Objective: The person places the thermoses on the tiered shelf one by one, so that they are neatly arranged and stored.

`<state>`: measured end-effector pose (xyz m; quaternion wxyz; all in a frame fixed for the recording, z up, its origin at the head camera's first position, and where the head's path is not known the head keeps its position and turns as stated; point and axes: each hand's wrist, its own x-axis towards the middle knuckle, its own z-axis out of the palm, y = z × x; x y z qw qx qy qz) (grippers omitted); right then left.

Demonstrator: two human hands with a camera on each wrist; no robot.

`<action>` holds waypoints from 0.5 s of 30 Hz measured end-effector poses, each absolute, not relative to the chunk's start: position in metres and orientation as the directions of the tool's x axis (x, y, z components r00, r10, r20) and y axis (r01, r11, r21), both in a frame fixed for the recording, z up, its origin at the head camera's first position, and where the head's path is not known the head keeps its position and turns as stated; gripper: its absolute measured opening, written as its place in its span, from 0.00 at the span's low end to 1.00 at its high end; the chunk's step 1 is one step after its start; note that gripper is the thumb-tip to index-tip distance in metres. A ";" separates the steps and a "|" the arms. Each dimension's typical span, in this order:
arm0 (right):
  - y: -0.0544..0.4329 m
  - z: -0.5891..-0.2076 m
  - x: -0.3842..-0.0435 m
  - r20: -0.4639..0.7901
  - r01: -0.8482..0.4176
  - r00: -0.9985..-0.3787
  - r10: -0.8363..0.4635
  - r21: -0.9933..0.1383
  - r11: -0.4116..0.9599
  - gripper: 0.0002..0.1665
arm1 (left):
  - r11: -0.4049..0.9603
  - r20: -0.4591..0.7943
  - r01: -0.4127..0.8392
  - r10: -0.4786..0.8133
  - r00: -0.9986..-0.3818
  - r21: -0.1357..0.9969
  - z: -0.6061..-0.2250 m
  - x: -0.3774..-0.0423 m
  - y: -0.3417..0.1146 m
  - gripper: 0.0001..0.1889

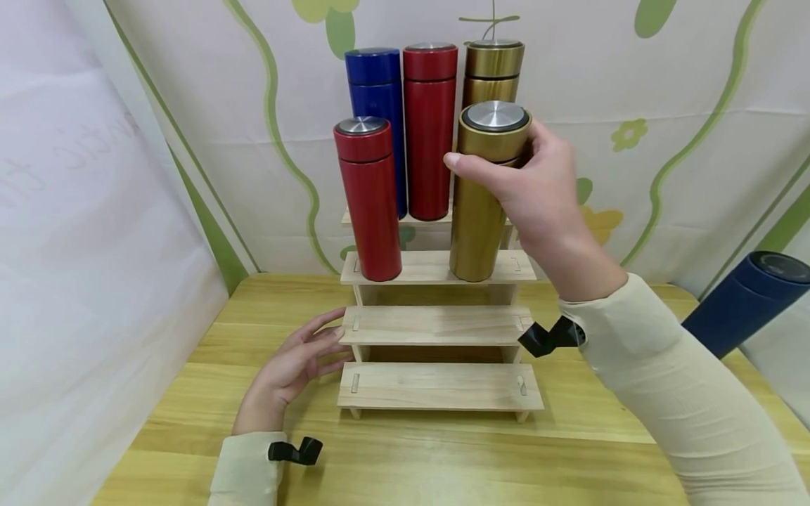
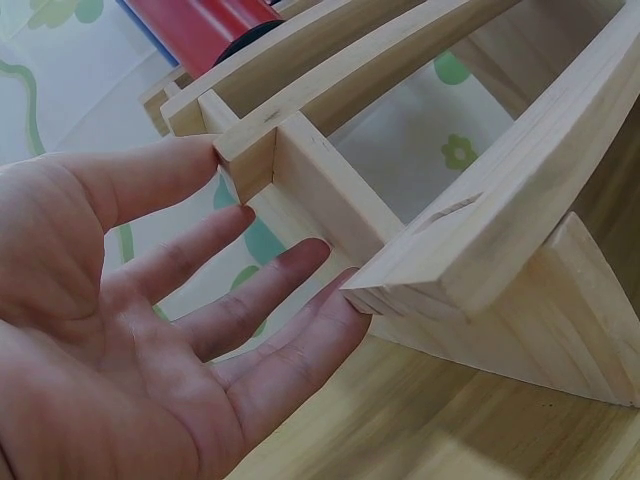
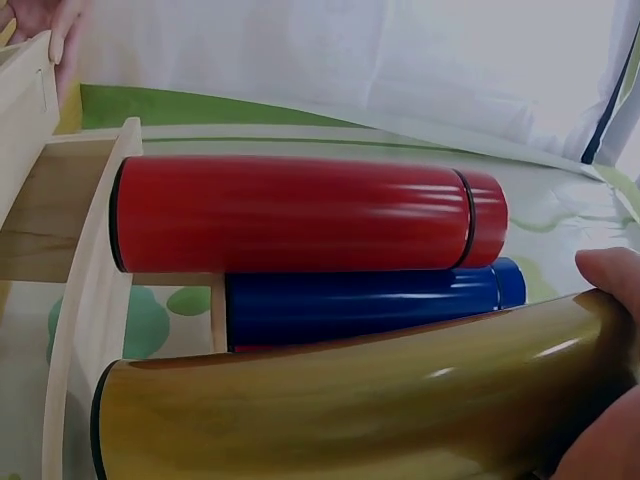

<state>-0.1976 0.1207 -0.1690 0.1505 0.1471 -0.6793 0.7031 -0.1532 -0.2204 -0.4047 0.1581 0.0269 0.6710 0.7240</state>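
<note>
My right hand (image 1: 544, 186) grips a gold thermos (image 1: 484, 218) near its lid, thumb on the near side. The base of that bottle is at the second-highest step of a pale wooden stepped rack (image 1: 436, 327). On the same step, to the left, a red thermos (image 1: 372, 211) stands upright, also seen as a red bottle (image 3: 290, 215) in the right wrist view. At the rack's left side, my left hand (image 1: 300, 365) touches the ends of the steps. In the left wrist view its thumb and fairly straight fingers (image 2: 300, 370) meet the wooden edges.
On the top step stand a blue thermos (image 1: 375, 91), another red thermos (image 1: 430, 126) and a second gold thermos (image 1: 493, 70). A dark blue thermos (image 1: 749, 302) is at the far right. A patterned curtain (image 1: 683, 84) hangs behind the wooden table (image 1: 443, 467).
</note>
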 end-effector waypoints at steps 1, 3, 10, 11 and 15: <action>0.119 -0.169 -0.199 0.405 -0.405 -0.914 0.011 -0.914 -0.033 0.36 | -0.049 -0.173 -0.193 0.264 -0.949 0.980 -0.405 -0.153 -0.220 0.34; 0.116 -0.170 -0.202 0.397 -0.397 -0.918 0.011 -0.917 -0.031 0.37 | -0.048 -0.174 -0.193 0.262 -0.949 0.980 -0.405 -0.153 -0.220 0.34; 0.105 -0.173 -0.211 0.398 -0.398 -0.917 0.012 -0.916 -0.056 0.37 | -0.056 -0.178 -0.199 0.260 -0.949 0.978 -0.405 -0.154 -0.220 0.34; 0.104 -0.174 -0.212 0.401 -0.400 -0.916 0.009 -0.914 -0.060 0.36 | -0.057 -0.178 -0.199 0.260 -0.949 0.978 -0.405 -0.154 -0.220 0.34; 0.098 -0.175 -0.215 0.400 -0.399 -0.917 0.001 -0.915 -0.062 0.36 | -0.060 -0.174 -0.196 0.262 -0.949 0.979 -0.405 -0.154 -0.220 0.34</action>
